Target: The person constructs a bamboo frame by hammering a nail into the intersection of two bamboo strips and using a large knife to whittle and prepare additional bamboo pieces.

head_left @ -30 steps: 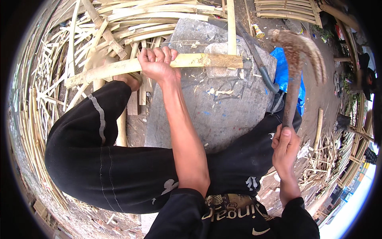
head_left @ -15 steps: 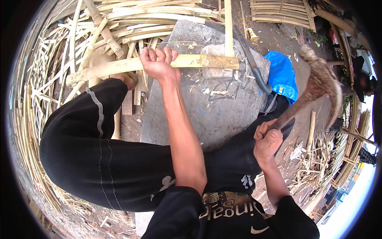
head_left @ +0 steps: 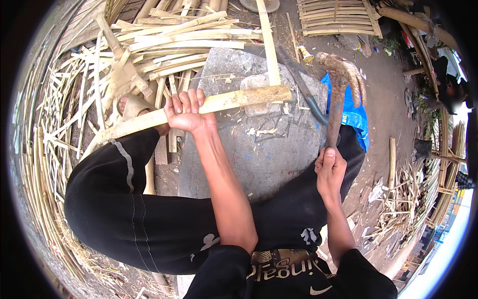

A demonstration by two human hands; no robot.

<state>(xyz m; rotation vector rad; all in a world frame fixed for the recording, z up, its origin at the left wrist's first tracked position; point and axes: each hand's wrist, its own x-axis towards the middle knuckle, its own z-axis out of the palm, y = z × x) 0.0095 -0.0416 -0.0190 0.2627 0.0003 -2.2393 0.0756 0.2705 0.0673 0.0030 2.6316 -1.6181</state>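
Observation:
My left hand [head_left: 188, 112] is closed round a wide bamboo slat [head_left: 224, 101]. This slat slants across the grey stone slab [head_left: 219, 154], its right end over a small pale stone block [head_left: 256, 110]. A second, narrower bamboo strip [head_left: 269, 47] runs away from me, its near end meeting the slat's right end; whether they are joined I cannot tell. In my right hand [head_left: 330, 172] is the handle of a rusty claw hammer [head_left: 337, 94], held nearly upright right of the slab, its head apart from the bamboo.
A long tool with a blue-grey handle [head_left: 315, 109] lies along the slab's right side, by a blue plastic bag [head_left: 359, 122]. Split bamboo [head_left: 174, 42] is heaped at far left. A slatted bamboo panel [head_left: 338, 19] lies far right. Offcuts [head_left: 398, 204] litter the ground at right.
The hammer has swung from leaning right to nearly upright, its head moving left toward the slab. My left hand still grips the slat, which slants more. The whole view has shifted slightly.

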